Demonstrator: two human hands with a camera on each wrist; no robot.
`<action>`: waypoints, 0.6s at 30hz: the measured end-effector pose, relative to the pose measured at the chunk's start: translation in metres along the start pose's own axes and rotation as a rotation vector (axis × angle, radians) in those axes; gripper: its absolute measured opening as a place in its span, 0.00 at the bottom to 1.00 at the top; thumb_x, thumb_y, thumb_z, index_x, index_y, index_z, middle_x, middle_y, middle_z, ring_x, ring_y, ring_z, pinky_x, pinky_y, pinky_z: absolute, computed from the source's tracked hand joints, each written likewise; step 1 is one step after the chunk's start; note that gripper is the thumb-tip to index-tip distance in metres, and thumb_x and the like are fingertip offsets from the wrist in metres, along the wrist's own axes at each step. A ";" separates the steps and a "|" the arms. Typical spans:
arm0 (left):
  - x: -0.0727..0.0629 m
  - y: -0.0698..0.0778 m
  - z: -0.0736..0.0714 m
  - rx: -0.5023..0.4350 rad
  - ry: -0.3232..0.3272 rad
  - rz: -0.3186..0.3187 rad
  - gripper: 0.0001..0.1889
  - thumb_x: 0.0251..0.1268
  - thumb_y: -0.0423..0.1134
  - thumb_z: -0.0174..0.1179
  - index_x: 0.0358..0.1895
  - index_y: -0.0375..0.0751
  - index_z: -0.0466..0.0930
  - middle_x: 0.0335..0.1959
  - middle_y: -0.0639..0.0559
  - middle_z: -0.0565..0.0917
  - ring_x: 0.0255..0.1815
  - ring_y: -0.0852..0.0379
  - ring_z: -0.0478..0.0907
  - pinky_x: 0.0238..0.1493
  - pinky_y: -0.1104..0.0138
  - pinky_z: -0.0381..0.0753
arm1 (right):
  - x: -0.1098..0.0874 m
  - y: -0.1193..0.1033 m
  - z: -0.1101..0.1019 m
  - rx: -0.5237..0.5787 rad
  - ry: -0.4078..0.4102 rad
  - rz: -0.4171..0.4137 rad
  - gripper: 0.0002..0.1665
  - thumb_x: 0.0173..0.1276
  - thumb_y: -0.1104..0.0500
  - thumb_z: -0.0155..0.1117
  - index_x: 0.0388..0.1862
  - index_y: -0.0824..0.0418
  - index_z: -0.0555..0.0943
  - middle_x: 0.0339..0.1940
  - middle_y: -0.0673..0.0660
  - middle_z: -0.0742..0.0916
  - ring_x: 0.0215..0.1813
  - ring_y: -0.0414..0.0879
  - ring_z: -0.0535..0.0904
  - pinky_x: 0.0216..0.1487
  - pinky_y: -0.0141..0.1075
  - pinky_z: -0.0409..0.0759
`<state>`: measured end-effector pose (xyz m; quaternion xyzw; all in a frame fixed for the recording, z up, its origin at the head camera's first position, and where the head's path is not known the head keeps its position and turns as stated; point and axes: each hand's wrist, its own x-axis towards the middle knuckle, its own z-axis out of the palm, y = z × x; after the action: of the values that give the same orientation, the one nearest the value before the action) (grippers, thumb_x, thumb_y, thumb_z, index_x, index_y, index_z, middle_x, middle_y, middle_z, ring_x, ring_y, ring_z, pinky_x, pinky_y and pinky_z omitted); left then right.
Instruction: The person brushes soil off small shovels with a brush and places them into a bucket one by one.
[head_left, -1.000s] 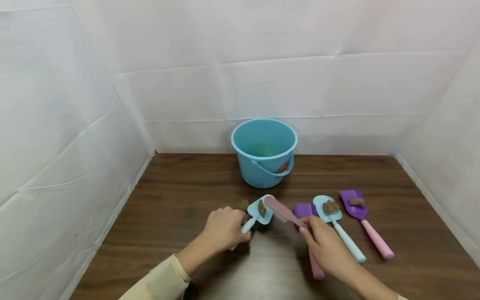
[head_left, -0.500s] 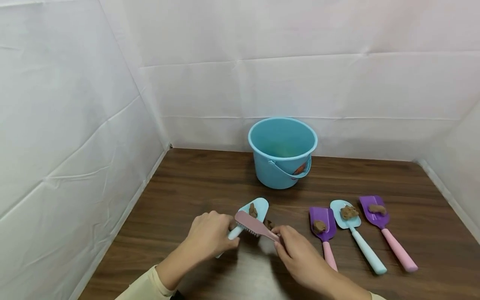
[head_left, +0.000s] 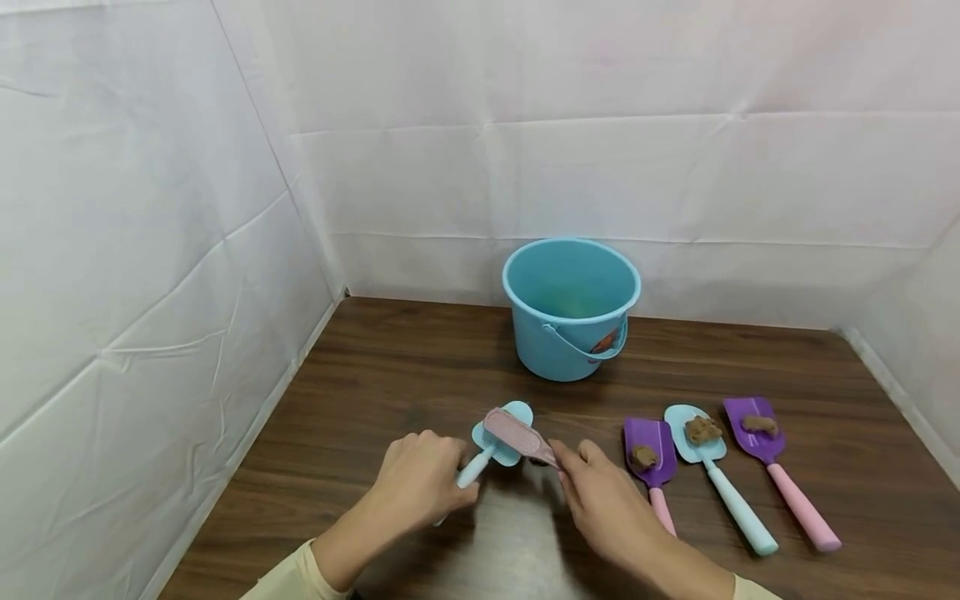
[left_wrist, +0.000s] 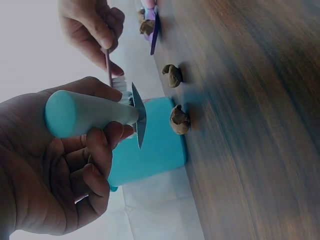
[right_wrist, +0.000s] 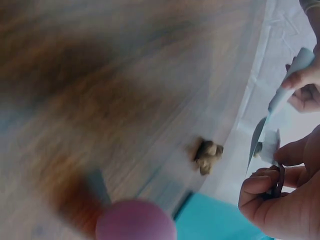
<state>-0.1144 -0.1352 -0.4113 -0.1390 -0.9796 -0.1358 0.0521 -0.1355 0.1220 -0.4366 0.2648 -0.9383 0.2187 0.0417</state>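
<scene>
My left hand (head_left: 423, 471) grips the pale handle of a light-blue toy shovel (head_left: 517, 412), its blade held above the table. A pink brush (head_left: 517, 432), pinched by the handle in my right hand (head_left: 611, 496), lies across that blade with its bristles down. In the right wrist view a small brown lump (right_wrist: 257, 149) sits between blade and bristles; the brush hides it in the head view. Two brown clay-like lumps, one nearer the bucket (left_wrist: 179, 120) and another lump (left_wrist: 172, 75), rest on the wood beneath the shovel.
A blue bucket (head_left: 558, 354) stands behind my hands near the back wall. To the right lie a purple shovel (head_left: 651, 433), a light-blue shovel (head_left: 742, 508) and another purple shovel (head_left: 802, 508), each bearing a brown lump. White sheeting (head_left: 187, 275) encloses the table.
The brush has moved left and down from beyond the blade's tip, past the handle's base, and now covers the lump on the blade. The head view has shifted. Both hands keep their holds.
</scene>
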 end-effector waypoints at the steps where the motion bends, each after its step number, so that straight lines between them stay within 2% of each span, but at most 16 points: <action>1: 0.000 0.000 0.000 -0.001 -0.005 0.001 0.21 0.46 0.43 0.70 0.11 0.56 0.64 0.06 0.68 0.58 0.10 0.69 0.55 0.10 0.70 0.56 | 0.001 0.002 -0.001 -0.005 0.013 0.010 0.23 0.75 0.62 0.61 0.67 0.63 0.78 0.29 0.46 0.69 0.22 0.36 0.61 0.21 0.29 0.64; 5: -0.002 -0.001 0.000 -0.013 -0.025 0.001 0.20 0.48 0.44 0.71 0.13 0.55 0.66 0.07 0.68 0.59 0.11 0.69 0.55 0.11 0.71 0.56 | 0.007 0.013 -0.008 -0.017 0.093 0.055 0.22 0.75 0.62 0.60 0.66 0.65 0.78 0.33 0.51 0.76 0.25 0.38 0.66 0.23 0.31 0.67; 9: -0.003 -0.001 0.000 -0.021 -0.024 0.003 0.18 0.48 0.44 0.72 0.14 0.55 0.69 0.08 0.67 0.62 0.11 0.69 0.56 0.10 0.71 0.59 | 0.008 0.017 -0.015 0.022 0.125 0.067 0.21 0.76 0.63 0.59 0.66 0.65 0.77 0.37 0.52 0.79 0.29 0.38 0.69 0.26 0.32 0.69; 15: -0.001 0.000 -0.001 -0.030 -0.016 0.011 0.17 0.47 0.42 0.69 0.14 0.54 0.69 0.07 0.68 0.62 0.09 0.71 0.56 0.09 0.72 0.58 | -0.002 0.005 -0.008 0.139 0.017 -0.055 0.24 0.75 0.63 0.60 0.69 0.60 0.76 0.32 0.45 0.73 0.29 0.34 0.66 0.29 0.30 0.69; 18: -0.001 0.002 -0.001 -0.018 -0.012 0.007 0.17 0.47 0.44 0.70 0.13 0.56 0.69 0.07 0.68 0.63 0.09 0.70 0.58 0.10 0.70 0.60 | -0.007 -0.001 -0.003 0.150 -0.037 -0.095 0.26 0.76 0.63 0.59 0.71 0.57 0.74 0.31 0.43 0.71 0.27 0.33 0.64 0.28 0.29 0.68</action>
<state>-0.1132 -0.1339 -0.4097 -0.1437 -0.9781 -0.1434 0.0456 -0.1294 0.1259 -0.4349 0.3155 -0.9062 0.2810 0.0147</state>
